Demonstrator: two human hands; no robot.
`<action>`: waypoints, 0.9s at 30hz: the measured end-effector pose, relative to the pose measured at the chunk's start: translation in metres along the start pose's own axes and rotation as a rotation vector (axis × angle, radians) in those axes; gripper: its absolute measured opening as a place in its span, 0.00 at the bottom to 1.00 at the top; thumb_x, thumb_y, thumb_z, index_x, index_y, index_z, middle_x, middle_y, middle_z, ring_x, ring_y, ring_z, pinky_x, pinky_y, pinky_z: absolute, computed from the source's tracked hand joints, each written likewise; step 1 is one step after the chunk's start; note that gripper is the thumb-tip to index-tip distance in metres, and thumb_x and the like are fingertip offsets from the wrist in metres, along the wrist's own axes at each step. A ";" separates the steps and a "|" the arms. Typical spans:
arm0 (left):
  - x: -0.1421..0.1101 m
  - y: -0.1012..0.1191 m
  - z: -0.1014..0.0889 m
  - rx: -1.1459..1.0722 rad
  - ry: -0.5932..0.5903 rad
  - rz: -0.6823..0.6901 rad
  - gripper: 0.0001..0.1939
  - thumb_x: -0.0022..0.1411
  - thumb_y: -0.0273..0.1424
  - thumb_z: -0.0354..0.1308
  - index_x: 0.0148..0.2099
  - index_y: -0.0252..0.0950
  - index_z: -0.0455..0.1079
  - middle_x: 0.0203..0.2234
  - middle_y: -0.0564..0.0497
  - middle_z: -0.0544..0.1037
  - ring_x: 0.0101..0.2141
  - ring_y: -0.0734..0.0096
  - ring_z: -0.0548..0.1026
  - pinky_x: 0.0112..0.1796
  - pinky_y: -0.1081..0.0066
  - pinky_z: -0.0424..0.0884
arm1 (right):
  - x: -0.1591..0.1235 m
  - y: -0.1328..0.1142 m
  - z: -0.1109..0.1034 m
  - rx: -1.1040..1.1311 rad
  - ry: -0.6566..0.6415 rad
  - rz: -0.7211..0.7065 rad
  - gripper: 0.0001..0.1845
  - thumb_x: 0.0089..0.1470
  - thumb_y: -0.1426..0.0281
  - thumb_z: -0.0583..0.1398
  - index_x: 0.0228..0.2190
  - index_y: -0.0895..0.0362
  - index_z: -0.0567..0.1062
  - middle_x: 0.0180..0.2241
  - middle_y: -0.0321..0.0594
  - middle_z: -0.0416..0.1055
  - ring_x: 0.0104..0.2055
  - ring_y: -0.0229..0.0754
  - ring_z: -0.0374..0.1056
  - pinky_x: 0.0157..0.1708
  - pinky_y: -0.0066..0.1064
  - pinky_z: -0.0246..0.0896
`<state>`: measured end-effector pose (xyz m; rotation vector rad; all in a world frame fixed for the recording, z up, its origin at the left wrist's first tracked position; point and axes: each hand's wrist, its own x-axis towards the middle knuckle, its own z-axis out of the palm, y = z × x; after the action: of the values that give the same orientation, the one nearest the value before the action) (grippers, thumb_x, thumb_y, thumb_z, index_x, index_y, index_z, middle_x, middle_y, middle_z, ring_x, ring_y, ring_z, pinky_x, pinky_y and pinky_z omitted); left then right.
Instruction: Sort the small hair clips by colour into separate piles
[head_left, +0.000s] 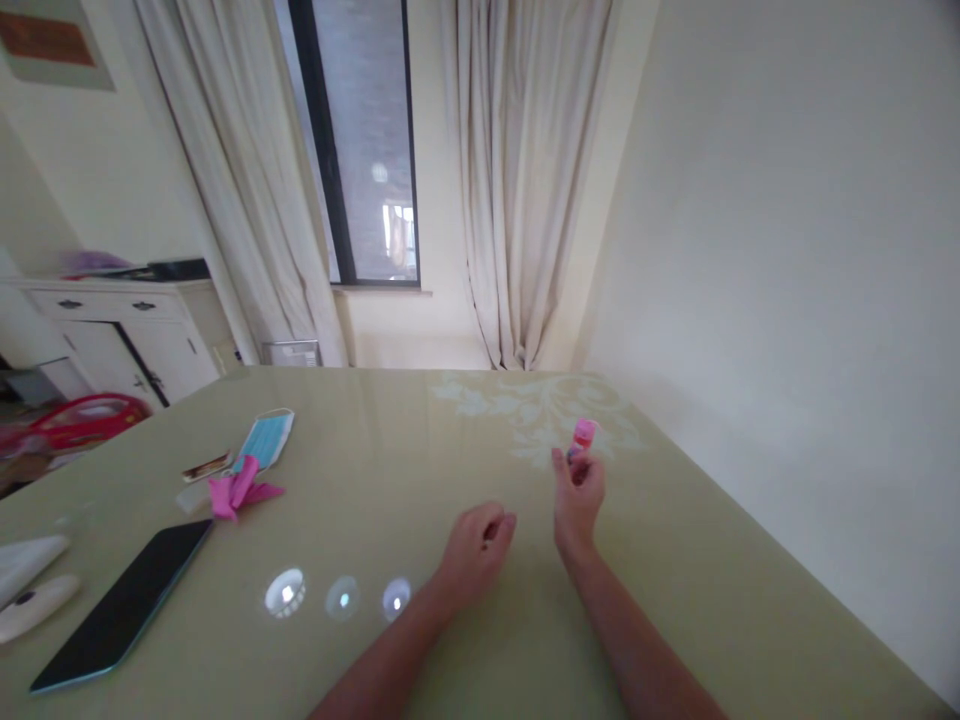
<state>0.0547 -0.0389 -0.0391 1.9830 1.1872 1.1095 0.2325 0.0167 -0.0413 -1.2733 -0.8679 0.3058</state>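
Right hand grips a small pink container, which I see over the right part of the surface; its long axis runs upward with a slight rightward lean, pink end away from the wrist. I have that forearm slanting up and left. Left hand sits nearby, loosely curled; whether it holds anything, I can't tell. Well left lies a blue mask.
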 end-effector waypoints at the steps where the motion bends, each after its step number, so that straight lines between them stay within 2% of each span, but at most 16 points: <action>1: 0.002 -0.002 -0.003 -0.004 0.031 -0.022 0.29 0.72 0.52 0.46 0.24 0.40 0.49 0.18 0.57 0.55 0.23 0.73 0.56 0.28 0.68 0.50 | 0.013 0.008 -0.004 -0.074 0.096 -0.026 0.26 0.55 0.45 0.64 0.40 0.54 0.69 0.33 0.37 0.63 0.33 0.44 0.59 0.38 0.37 0.62; 4: 0.008 -0.006 -0.011 -0.010 0.115 -0.099 0.34 0.70 0.58 0.45 0.23 0.41 0.41 0.17 0.58 0.45 0.22 0.74 0.48 0.27 0.67 0.46 | 0.044 0.027 -0.015 -0.286 0.158 -0.134 0.39 0.50 0.43 0.65 0.50 0.60 0.70 0.46 0.53 0.69 0.43 0.51 0.64 0.48 0.45 0.63; 6: 0.012 -0.009 -0.016 0.006 0.164 -0.115 0.35 0.68 0.61 0.44 0.23 0.41 0.39 0.18 0.58 0.44 0.22 0.74 0.46 0.26 0.67 0.46 | 0.058 0.034 -0.019 -0.379 0.062 -0.140 0.43 0.45 0.44 0.68 0.53 0.61 0.70 0.51 0.60 0.70 0.49 0.57 0.66 0.54 0.51 0.60; 8: 0.014 -0.013 -0.018 0.024 0.193 -0.114 0.34 0.68 0.60 0.43 0.23 0.41 0.39 0.18 0.58 0.44 0.22 0.74 0.46 0.27 0.68 0.48 | 0.066 0.035 -0.021 -0.400 -0.071 -0.086 0.40 0.44 0.46 0.69 0.50 0.60 0.73 0.50 0.61 0.73 0.53 0.61 0.67 0.56 0.55 0.58; 10: 0.016 -0.016 -0.018 0.039 0.195 -0.117 0.33 0.69 0.58 0.44 0.23 0.41 0.40 0.18 0.58 0.45 0.22 0.74 0.47 0.27 0.68 0.49 | 0.068 0.031 -0.020 -0.371 -0.184 -0.025 0.32 0.46 0.47 0.67 0.44 0.59 0.76 0.45 0.58 0.77 0.50 0.61 0.71 0.54 0.55 0.61; 12: 0.016 -0.019 -0.017 0.046 0.166 -0.121 0.30 0.70 0.53 0.46 0.23 0.41 0.44 0.18 0.58 0.48 0.22 0.74 0.51 0.27 0.70 0.53 | 0.063 0.022 -0.017 -0.329 -0.264 -0.001 0.27 0.49 0.49 0.65 0.39 0.58 0.78 0.38 0.54 0.79 0.43 0.57 0.75 0.49 0.52 0.66; 13: 0.016 -0.019 -0.016 0.047 0.152 -0.112 0.26 0.69 0.50 0.49 0.24 0.41 0.51 0.18 0.58 0.53 0.23 0.73 0.55 0.28 0.70 0.56 | 0.056 0.016 -0.014 -0.310 -0.300 -0.006 0.25 0.49 0.49 0.65 0.38 0.58 0.79 0.36 0.53 0.80 0.41 0.55 0.76 0.46 0.49 0.68; 15: 0.015 -0.019 -0.015 0.054 0.157 -0.068 0.14 0.66 0.44 0.57 0.35 0.38 0.67 0.27 0.54 0.69 0.29 0.69 0.68 0.34 0.69 0.66 | 0.037 0.001 -0.005 -0.246 -0.411 -0.020 0.24 0.49 0.50 0.67 0.37 0.57 0.80 0.35 0.49 0.82 0.38 0.52 0.78 0.41 0.43 0.72; 16: 0.014 -0.018 -0.015 0.068 0.172 -0.036 0.15 0.62 0.41 0.62 0.45 0.37 0.70 0.36 0.50 0.76 0.37 0.65 0.73 0.40 0.66 0.71 | 0.024 -0.007 0.000 -0.195 -0.490 -0.026 0.23 0.49 0.50 0.68 0.38 0.56 0.80 0.36 0.47 0.82 0.38 0.50 0.79 0.39 0.40 0.74; 17: 0.014 -0.017 -0.015 0.088 0.190 -0.007 0.24 0.60 0.39 0.65 0.55 0.37 0.69 0.46 0.45 0.77 0.46 0.60 0.75 0.47 0.61 0.72 | 0.011 -0.015 0.005 -0.094 -0.581 -0.012 0.23 0.49 0.52 0.70 0.39 0.57 0.80 0.38 0.48 0.83 0.39 0.50 0.79 0.39 0.40 0.75; 18: 0.013 -0.016 -0.015 0.109 0.199 0.015 0.32 0.58 0.37 0.67 0.62 0.37 0.65 0.54 0.42 0.75 0.53 0.56 0.73 0.54 0.56 0.70 | -0.003 -0.023 0.010 -0.020 -0.652 0.011 0.23 0.49 0.53 0.71 0.40 0.57 0.79 0.38 0.48 0.83 0.39 0.50 0.80 0.38 0.39 0.75; 19: 0.013 -0.015 -0.017 0.124 0.188 0.025 0.34 0.59 0.36 0.66 0.65 0.38 0.62 0.58 0.40 0.73 0.57 0.54 0.71 0.58 0.53 0.68 | -0.016 -0.030 0.014 0.016 -0.708 0.027 0.24 0.48 0.53 0.72 0.40 0.57 0.79 0.37 0.48 0.83 0.38 0.50 0.80 0.37 0.39 0.76; 21: 0.012 -0.014 -0.021 0.142 0.135 0.023 0.28 0.63 0.30 0.62 0.65 0.39 0.64 0.57 0.41 0.75 0.57 0.54 0.72 0.58 0.53 0.68 | -0.034 -0.042 0.017 0.033 -0.800 -0.014 0.23 0.51 0.53 0.71 0.40 0.57 0.79 0.39 0.48 0.82 0.37 0.49 0.79 0.35 0.37 0.75; 22: 0.012 -0.014 -0.024 0.167 0.112 0.014 0.24 0.64 0.27 0.58 0.62 0.39 0.66 0.54 0.42 0.77 0.55 0.56 0.74 0.57 0.55 0.69 | -0.039 -0.046 0.016 0.016 -0.794 -0.065 0.22 0.53 0.52 0.69 0.41 0.57 0.78 0.39 0.47 0.82 0.37 0.48 0.78 0.35 0.36 0.74; 24: 0.012 -0.014 -0.029 0.287 0.078 -0.001 0.19 0.64 0.21 0.54 0.56 0.39 0.70 0.49 0.44 0.79 0.51 0.58 0.75 0.53 0.58 0.70 | -0.041 -0.051 0.011 -0.072 -0.738 -0.180 0.21 0.59 0.50 0.65 0.40 0.56 0.77 0.36 0.43 0.80 0.34 0.44 0.74 0.32 0.33 0.69; 27: 0.012 -0.013 -0.034 0.560 0.060 0.004 0.17 0.61 0.20 0.55 0.50 0.39 0.72 0.46 0.45 0.79 0.49 0.57 0.74 0.52 0.59 0.69 | -0.033 -0.050 0.002 -0.292 -0.644 -0.295 0.23 0.64 0.49 0.59 0.29 0.54 0.74 0.24 0.36 0.71 0.25 0.39 0.64 0.27 0.31 0.56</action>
<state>0.0226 -0.0209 -0.0277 2.3671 1.6637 0.9054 0.1967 -0.0180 -0.0086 -1.3055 -1.6816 0.3678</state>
